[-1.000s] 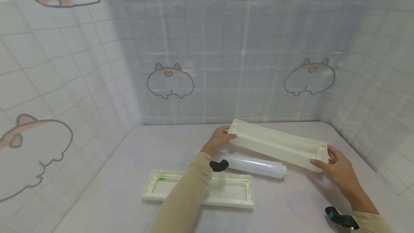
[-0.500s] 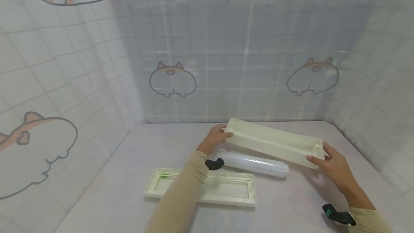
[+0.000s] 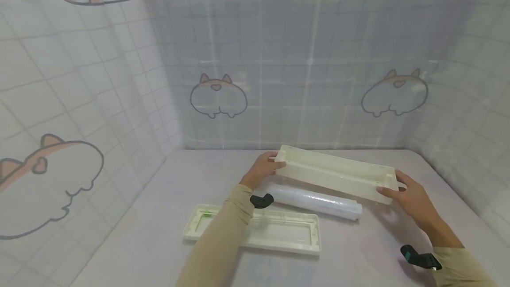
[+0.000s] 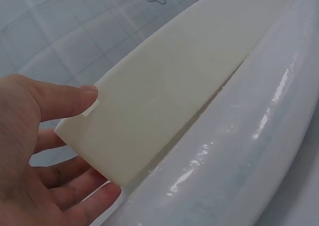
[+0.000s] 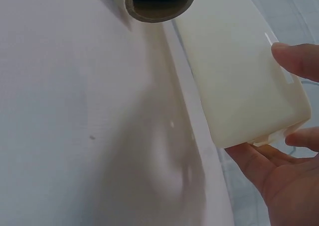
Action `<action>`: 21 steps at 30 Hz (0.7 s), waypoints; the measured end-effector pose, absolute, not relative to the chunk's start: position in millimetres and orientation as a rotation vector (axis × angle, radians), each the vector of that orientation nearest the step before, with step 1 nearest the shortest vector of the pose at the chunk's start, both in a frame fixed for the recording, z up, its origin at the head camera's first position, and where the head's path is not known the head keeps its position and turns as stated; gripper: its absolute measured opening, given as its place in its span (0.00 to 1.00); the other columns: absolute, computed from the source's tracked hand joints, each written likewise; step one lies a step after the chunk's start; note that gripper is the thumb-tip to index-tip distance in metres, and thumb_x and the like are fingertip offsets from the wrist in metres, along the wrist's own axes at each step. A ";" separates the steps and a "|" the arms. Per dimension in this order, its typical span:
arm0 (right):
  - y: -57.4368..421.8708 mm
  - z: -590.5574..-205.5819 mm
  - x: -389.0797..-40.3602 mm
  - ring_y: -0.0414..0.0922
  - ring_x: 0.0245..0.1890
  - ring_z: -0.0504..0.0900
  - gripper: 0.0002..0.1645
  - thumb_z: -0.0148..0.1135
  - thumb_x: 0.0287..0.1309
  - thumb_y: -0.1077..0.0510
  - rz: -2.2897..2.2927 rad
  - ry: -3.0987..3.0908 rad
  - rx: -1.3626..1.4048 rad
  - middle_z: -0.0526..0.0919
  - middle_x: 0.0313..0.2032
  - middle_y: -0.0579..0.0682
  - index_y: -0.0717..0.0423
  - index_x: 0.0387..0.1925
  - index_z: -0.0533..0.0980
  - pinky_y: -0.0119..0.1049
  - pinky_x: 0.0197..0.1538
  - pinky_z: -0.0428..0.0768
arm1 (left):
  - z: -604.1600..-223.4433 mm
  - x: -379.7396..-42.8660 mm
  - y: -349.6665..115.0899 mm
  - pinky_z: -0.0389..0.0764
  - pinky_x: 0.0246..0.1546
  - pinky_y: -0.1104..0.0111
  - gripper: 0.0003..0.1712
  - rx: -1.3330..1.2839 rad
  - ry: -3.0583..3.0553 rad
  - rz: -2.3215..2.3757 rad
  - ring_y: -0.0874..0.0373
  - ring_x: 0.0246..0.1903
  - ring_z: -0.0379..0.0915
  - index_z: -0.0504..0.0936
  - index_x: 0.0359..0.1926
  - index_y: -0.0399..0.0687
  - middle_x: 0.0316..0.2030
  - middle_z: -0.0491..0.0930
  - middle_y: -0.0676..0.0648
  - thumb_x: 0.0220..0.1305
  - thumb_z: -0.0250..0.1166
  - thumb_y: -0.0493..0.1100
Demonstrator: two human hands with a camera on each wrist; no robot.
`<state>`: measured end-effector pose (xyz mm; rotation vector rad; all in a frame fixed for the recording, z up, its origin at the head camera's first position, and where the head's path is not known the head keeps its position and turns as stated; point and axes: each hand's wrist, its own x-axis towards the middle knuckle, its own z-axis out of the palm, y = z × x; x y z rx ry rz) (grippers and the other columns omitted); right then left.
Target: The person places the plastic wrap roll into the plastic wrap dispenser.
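Observation:
A long cream plastic box (image 3: 334, 175), its hollow side toward the head camera, is held up over the far part of the table. My left hand (image 3: 260, 169) grips its left end, with the thumb on the front wall. At the other end my right hand (image 3: 412, 198) holds it, thumb in front and fingers round the end. Just below the box lies a roll of clear plastic wrap (image 3: 318, 203); its hollow cardboard core (image 5: 159, 4) shows in the right wrist view. A cream rectangular lid (image 3: 284, 234) lies nearer, partly hidden by my left forearm.
The pale table (image 3: 131, 234) meets a patterned curtain (image 3: 279, 101) at the back and at both sides. A green mark (image 3: 207, 213) shows on the lid's left end. A black wrist device (image 3: 420, 258) sticks out by my right sleeve.
The head view has shifted slightly, moving the scene to the right. Both hands keep their hold on the box, which tilts a little less steeply. The wrap roll and lid lie as before.

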<state>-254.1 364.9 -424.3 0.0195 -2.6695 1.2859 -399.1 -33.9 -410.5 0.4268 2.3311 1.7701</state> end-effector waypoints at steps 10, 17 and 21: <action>358.4 -414.2 -261.9 0.75 0.64 0.63 0.58 0.64 0.66 0.41 1.317 -2.692 0.075 0.51 0.73 0.72 0.63 0.78 0.42 0.72 0.56 0.67 | -410.6 -399.9 -48.4 0.80 0.53 0.56 0.32 0.412 2.334 1.792 0.49 0.52 0.76 0.72 0.65 0.37 0.55 0.78 0.40 0.65 0.70 0.45; 355.5 -410.0 -267.6 0.77 0.65 0.61 0.58 0.65 0.66 0.44 1.372 -2.704 0.128 0.49 0.74 0.73 0.67 0.77 0.40 0.70 0.58 0.68 | -408.5 -397.7 -55.6 0.79 0.54 0.56 0.32 0.392 2.324 1.820 0.48 0.53 0.76 0.72 0.65 0.36 0.55 0.77 0.39 0.65 0.70 0.44; 352.2 -407.0 -270.0 0.75 0.64 0.65 0.55 0.64 0.67 0.45 1.354 -2.710 0.155 0.54 0.72 0.74 0.69 0.77 0.45 0.64 0.56 0.73 | -407.5 -396.1 -60.8 0.78 0.56 0.55 0.31 0.374 2.300 1.840 0.48 0.53 0.75 0.72 0.65 0.36 0.54 0.77 0.40 0.65 0.70 0.43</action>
